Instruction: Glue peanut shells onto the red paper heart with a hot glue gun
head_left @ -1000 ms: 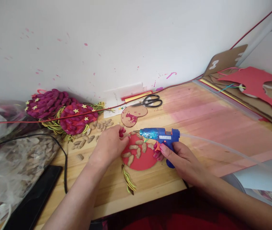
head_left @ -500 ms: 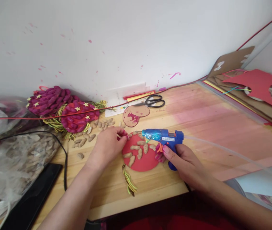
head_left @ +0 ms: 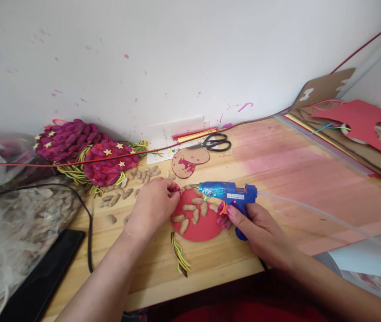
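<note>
My right hand [head_left: 259,230] grips a blue hot glue gun [head_left: 227,191] by its handle, fingers at the orange trigger. Its metal nozzle points left, above the top edge of a red card shape [head_left: 207,230]. Several peanuts [head_left: 195,216] lie on this card, and a yellow-green yarn tassel [head_left: 179,255] hangs off its lower left. My left hand [head_left: 153,203] is at the card's upper left edge, thumb and fingers pinched together close to the nozzle tip. Whatever sits between those fingertips is too small and hidden to make out.
Loose peanuts [head_left: 116,195] lie left of my left hand, beside a bag of peanuts [head_left: 52,205]. Purple star-studded decorations [head_left: 106,163], black scissors [head_left: 215,142] and a cardboard heart [head_left: 193,155] are behind. A red cable crosses the back; cut red card [head_left: 361,120] is at right.
Both hands and the glue gun stay almost where they were. The left hand's fingers have shifted slightly at the card's edge, and the view has moved a little.
</note>
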A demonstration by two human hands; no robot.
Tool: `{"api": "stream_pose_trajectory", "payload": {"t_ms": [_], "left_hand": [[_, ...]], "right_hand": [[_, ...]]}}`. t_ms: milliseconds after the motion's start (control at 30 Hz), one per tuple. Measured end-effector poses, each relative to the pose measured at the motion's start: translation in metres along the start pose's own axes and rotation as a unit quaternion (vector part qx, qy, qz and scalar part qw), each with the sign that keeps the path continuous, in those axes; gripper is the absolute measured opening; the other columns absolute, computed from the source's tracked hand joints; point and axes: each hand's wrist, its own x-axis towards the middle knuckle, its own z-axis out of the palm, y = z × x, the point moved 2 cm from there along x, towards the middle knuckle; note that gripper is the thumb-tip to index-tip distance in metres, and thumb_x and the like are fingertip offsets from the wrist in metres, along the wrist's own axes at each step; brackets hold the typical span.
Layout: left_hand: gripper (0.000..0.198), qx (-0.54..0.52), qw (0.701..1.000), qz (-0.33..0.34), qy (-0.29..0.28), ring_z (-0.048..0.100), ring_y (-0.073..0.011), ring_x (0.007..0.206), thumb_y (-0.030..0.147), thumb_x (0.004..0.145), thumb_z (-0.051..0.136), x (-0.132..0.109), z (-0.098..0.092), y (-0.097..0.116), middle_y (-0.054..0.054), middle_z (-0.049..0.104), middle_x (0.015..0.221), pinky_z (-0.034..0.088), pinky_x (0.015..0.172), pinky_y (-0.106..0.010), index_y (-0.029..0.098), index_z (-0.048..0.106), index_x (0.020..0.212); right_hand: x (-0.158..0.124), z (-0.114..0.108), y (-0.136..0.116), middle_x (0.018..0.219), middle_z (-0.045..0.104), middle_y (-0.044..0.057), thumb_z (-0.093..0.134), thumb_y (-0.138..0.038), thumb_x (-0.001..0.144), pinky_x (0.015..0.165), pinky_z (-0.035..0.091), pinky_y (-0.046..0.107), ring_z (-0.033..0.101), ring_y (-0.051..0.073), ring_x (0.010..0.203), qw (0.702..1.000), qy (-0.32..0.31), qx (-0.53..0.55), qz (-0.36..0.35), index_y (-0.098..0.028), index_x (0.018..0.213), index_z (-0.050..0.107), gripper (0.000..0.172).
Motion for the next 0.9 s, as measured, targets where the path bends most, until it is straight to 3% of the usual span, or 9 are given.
{"api": "stream_pose_trajectory", "payload": {"t_ms": [267, 533, 900], "left_hand": [[0.019, 0.007, 1.000, -0.002, -0.001, 0.066, -0.0257, 0.089, 0.027, 0.084, 0.057, -0.0013, 0.0008, 0.0010, -0.007, 0.075, 0.097, 0.044, 0.079, -0.035, 0.022, 0.075, 0.088], [0.019, 0.025, 1.000, 0.000, 0.011, 0.064, -0.0210, 0.080, 0.024, 0.084, 0.057, -0.0018, 0.0008, 0.0012, -0.004, 0.074, 0.090, 0.042, 0.074, -0.032, 0.024, 0.076, 0.081], [0.022, 0.046, 0.999, 0.011, 0.010, 0.061, -0.0207, 0.079, 0.023, 0.084, 0.055, -0.0013, 0.0039, 0.0014, -0.005, 0.069, 0.086, 0.040, 0.072, -0.032, 0.023, 0.075, 0.074]], "right_hand": [[0.0002, 0.0008, -0.0008, 0.078, 0.069, 0.006, 0.057, -0.065, 0.093, 0.066, 0.051, 0.030, 0.062, 0.020, 0.075, 1.000, -0.005, -0.003, -0.004, -0.021, 0.081, 0.068, 0.048], [0.0007, 0.0004, 0.0005, 0.078, 0.069, 0.005, 0.057, -0.061, 0.095, 0.069, 0.051, 0.029, 0.061, 0.017, 0.072, 1.000, -0.010, -0.010, -0.019, -0.019, 0.082, 0.069, 0.046], [0.0009, 0.0013, -0.0026, 0.073, 0.066, 0.004, 0.058, -0.059, 0.094, 0.069, 0.051, 0.030, 0.063, 0.020, 0.075, 0.999, 0.008, -0.019, -0.030, -0.020, 0.081, 0.067, 0.042]]}}
